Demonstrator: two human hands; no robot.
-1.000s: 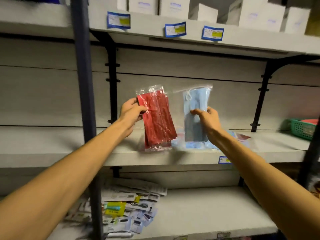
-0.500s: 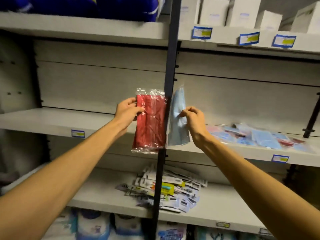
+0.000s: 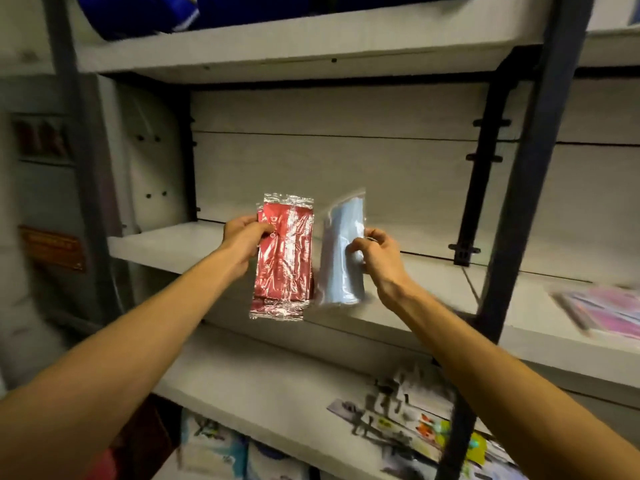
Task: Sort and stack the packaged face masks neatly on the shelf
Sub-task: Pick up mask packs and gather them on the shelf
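No legible text: white print on red mask pack [image 3: 284, 254] too blurred to read. Left hand [image 3: 244, 239] grips its left edge, pack upright, clear crinkled wrap, centre frame. Right hand [image 3: 377, 252] pinches blue mask pack [image 3: 341, 251], clear bag, just right of red, apart. Both held in front of grey middle shelf [image 3: 166, 245]. Pink/blue packs [image 3: 602, 310] lie blurred on it far right. Dark upright post [image 3: 519, 202] at right; mixed packets [image 3: 415, 420] on lower shelf.
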